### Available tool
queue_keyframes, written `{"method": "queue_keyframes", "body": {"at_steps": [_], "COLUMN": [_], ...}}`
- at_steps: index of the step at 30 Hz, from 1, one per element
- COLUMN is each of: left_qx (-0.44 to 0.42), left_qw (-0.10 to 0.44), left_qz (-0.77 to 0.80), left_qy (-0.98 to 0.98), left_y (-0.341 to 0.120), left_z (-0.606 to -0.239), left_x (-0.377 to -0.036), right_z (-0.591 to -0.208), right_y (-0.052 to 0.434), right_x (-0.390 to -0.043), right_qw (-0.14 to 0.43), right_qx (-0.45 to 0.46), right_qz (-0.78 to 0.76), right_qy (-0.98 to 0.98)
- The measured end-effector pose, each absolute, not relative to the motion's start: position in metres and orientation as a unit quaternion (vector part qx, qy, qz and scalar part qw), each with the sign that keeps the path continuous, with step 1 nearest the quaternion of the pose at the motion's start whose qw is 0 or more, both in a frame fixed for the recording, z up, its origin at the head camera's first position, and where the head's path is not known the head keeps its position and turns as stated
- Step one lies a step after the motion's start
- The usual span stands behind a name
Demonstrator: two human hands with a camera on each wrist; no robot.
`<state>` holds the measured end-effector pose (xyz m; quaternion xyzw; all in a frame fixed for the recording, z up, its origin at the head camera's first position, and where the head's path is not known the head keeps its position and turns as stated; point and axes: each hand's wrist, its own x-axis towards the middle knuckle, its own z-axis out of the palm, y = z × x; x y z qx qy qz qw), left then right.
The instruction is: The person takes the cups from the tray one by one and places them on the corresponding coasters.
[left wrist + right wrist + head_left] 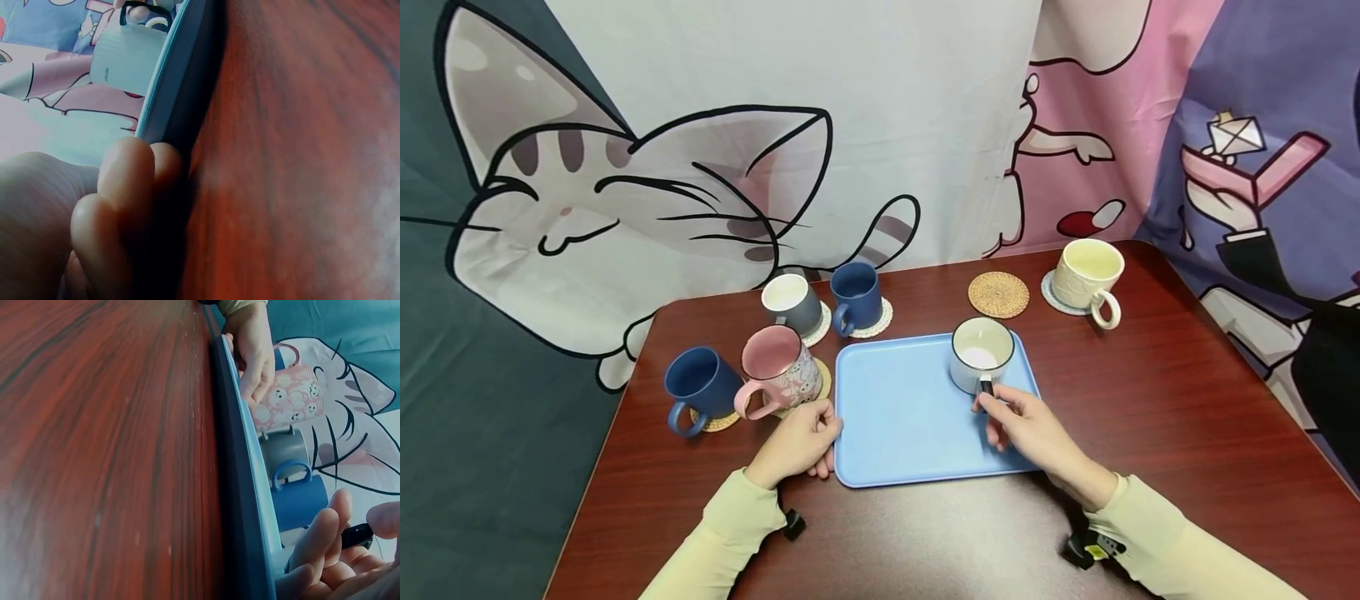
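A white mug [973, 367] with a dark rim and black handle stands on the right part of a light blue tray [895, 425]. My right hand [1033, 429] pinches its handle [357, 536] between thumb and fingers. At the tray's left edge, my left hand [801, 442] grips the rim with curled fingers [125, 169]. Just beyond that hand stands a pink patterned mug [793, 379] on a coaster, its handle towards me.
Left of the tray is a blue mug [700, 383] on a woven coaster. Behind it stand a grey mug [801, 312] and another blue mug [857, 292]. A bare woven coaster [998, 295] lies at the back, beside a cream mug [1086, 275] on a pale coaster.
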<state>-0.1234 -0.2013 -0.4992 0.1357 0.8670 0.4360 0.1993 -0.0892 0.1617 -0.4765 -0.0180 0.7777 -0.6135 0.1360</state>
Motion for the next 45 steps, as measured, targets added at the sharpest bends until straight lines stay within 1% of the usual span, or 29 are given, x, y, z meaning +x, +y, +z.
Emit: {"method": "queue_keyframes", "body": {"at_steps": [7, 17, 26, 39, 45], "left_qx": [0.134, 0.134, 0.133, 0.132, 0.133], "left_qw": [0.199, 0.199, 0.200, 0.200, 0.198], "left_qz": [0.438, 0.435, 0.438, 0.433, 0.434], "left_qy": [0.866, 0.868, 0.866, 0.869, 0.869], "left_y": [-0.202, -0.203, -0.203, -0.202, -0.202], "left_z": [-0.498, -0.501, -0.502, -0.503, -0.503], "left_x": [-0.124, -0.124, -0.124, -0.123, -0.124], "right_z": [-0.473, -0.461, -0.462, -0.461, -0.457], "right_y": [0.175, 0.186, 0.192, 0.194, 0.196], "right_x": [-0.091, -0.097, -0.098, -0.105, -0.111], "right_qw": [0.118, 0.166, 0.146, 0.144, 0.132], "right_qx": [-0.007, 0.007, 0.035, 0.035, 0.036], "right_qz": [-0.592, -0.601, -0.615, -0.609, -0.609], "right_qy": [0.797, 0.782, 0.774, 0.780, 0.781]}}
